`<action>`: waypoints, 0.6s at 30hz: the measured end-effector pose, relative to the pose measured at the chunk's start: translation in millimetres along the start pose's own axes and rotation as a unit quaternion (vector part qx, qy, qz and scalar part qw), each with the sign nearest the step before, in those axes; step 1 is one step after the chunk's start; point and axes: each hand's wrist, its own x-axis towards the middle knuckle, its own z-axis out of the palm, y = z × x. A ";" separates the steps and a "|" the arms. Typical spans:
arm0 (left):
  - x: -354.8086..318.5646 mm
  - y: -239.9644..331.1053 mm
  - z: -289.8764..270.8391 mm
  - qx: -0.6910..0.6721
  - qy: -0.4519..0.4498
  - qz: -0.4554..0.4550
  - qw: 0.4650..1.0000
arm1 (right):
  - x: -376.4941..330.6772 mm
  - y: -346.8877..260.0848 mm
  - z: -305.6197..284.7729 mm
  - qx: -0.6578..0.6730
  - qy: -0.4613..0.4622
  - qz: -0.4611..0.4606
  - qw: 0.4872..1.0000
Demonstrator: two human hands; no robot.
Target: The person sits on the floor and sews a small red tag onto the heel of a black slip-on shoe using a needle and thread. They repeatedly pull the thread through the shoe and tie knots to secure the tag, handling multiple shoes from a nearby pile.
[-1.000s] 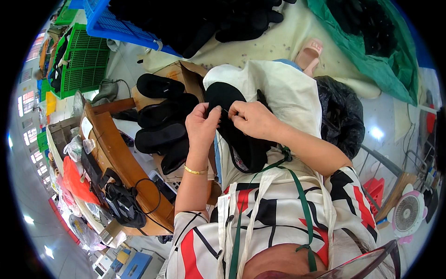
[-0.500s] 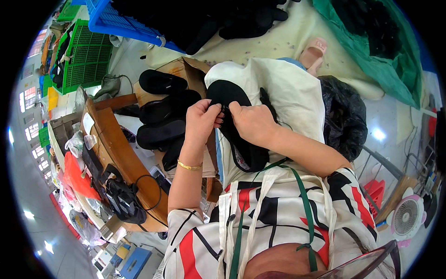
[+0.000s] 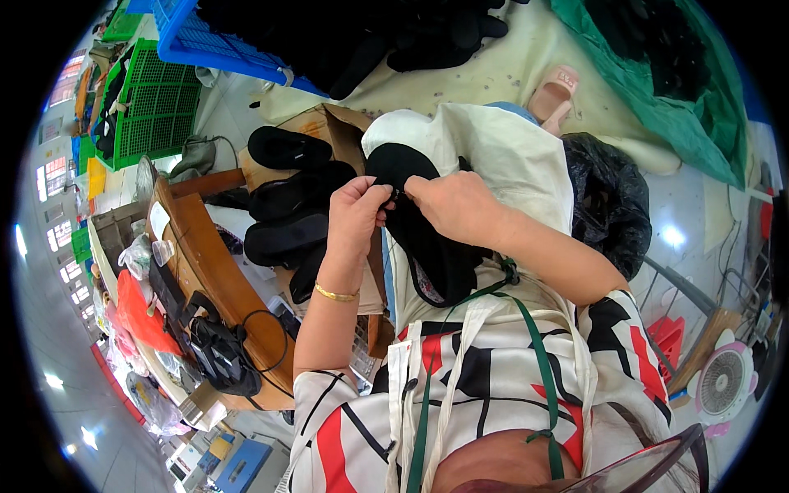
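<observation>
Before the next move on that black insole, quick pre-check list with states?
1. Left hand pinching the black insole at its upper edge: ok.
2. Right hand gripping the same edge: ok.
3. Insole resting over the cream cloth on the lap: ok.
4. What the fingers work on at the pinch point: cannot tell, too small.
5. Stack of black insoles in the cardboard box, left of the hands: ok.

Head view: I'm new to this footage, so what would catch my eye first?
At the centre, the left hand and right hand pinch the edge of a black shoe insole over a cream apron on the lap. To the left, more black insoles lie stacked in an open cardboard box. A blue crate of dark pieces sits at the top.
</observation>
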 end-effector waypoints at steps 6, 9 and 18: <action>0.5 4.1 -0.6 0.003 -0.021 -0.015 1.000 | -0.3 -0.9 1.5 0.027 0.004 0.001 1.000; 1.4 5.9 -0.4 0.003 -0.028 -0.024 0.999 | -2.6 -0.1 6.4 0.025 0.016 0.001 1.000; 9.0 4.2 -14.5 -0.034 -0.065 -0.078 0.994 | -8.5 -4.3 25.1 -0.024 0.066 -0.013 0.997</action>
